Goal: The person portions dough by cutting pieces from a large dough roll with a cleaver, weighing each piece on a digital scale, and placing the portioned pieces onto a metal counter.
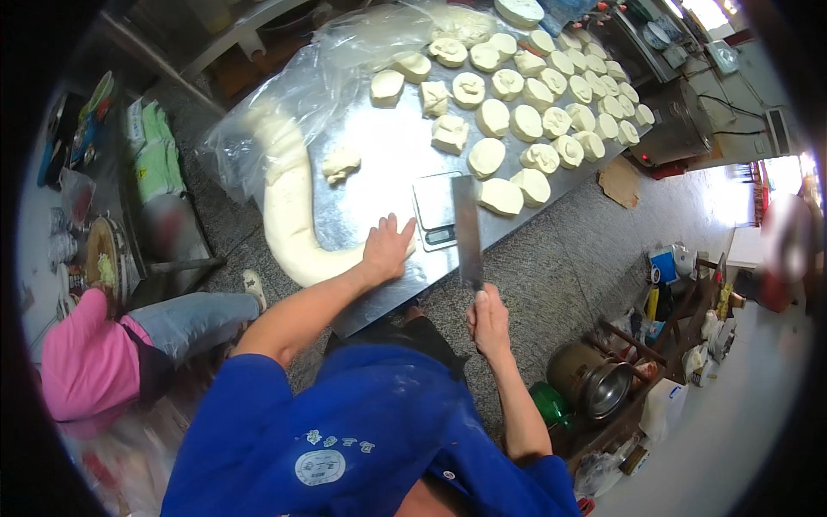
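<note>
My left hand (386, 249) lies palm down, fingers spread, over the cut end of a thick, curved dough rope (289, 213) on the steel table (362, 220). In my right hand (490, 320) is the handle of a broad, long-bladed knife (466, 226). Its blade points away from me and overlaps the right side of a digital kitchen scale (433, 203) in the view. A small lump of dough (341, 163) sits inside the rope's curve. Several cut dough pieces (492, 118) cover the table's far right part, the closest (501, 196) beside the blade.
Clear plastic sheeting (323, 77) covers the rope's far end. A person in a pink top (90, 362) is at a round chopping board (102, 255) on the left. At right stand a wooden rack (636, 381) with a metal bowl (607, 391) and a large metal pot (675, 123).
</note>
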Available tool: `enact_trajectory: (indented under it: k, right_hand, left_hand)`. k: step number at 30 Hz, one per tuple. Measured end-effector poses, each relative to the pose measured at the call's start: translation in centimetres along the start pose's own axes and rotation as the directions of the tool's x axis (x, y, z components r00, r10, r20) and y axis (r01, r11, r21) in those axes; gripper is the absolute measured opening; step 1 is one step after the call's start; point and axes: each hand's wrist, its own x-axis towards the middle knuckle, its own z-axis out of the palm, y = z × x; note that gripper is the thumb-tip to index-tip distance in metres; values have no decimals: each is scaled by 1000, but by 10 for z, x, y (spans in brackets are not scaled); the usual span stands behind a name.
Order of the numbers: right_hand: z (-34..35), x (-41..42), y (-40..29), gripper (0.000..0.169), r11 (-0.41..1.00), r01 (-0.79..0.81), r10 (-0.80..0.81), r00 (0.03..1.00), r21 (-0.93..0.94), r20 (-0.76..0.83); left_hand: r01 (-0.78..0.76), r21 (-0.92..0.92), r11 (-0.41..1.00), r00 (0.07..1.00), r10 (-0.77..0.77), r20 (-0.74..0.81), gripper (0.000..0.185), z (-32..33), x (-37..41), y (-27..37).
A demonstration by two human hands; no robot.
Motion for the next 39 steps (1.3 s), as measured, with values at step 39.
enact_trajectory:
  k: [39]
  right_hand:
    - [-20,-61,15,31,950,44,61,945,310,-322]
  left_hand:
    - [231,-5,973,764,-185,-618,57,-17,73,-155]
